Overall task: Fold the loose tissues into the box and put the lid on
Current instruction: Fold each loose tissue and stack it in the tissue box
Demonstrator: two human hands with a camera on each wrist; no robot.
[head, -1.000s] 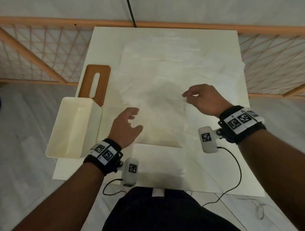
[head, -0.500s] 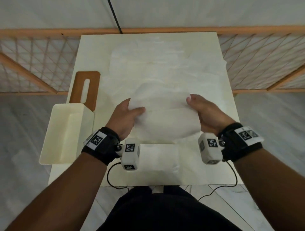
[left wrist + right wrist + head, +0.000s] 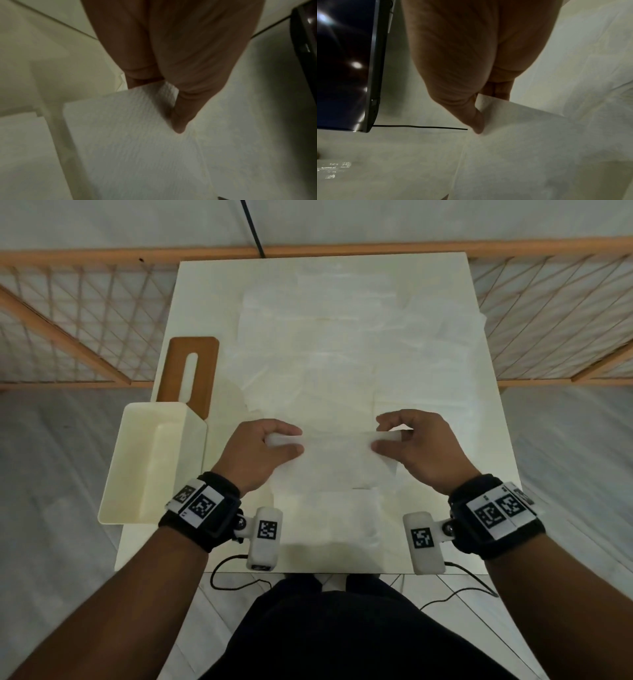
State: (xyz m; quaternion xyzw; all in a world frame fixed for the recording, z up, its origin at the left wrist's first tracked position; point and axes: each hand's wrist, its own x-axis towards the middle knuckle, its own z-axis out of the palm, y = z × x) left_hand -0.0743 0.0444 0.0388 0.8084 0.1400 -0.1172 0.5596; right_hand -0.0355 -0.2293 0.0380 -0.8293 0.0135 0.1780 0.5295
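left hand (image 3: 260, 453) and right hand (image 3: 416, 450) pinch a tissue (image 3: 337, 460); box (image 3: 150, 463) open, nothing visible inside

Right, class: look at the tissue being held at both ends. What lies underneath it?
Under the held tissue lie more flat tissues spread on the table, and a folded stack nearer the person. The left hand and right hand pinch its ends; whatever lies directly beneath is covered.

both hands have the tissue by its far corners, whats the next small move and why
Probably bring the held edge toward the body to finish the fold. The left hand and right hand pinch the tissue at its far corners, part lifted over the folded tissue nearer the table edge; the box looks empty.
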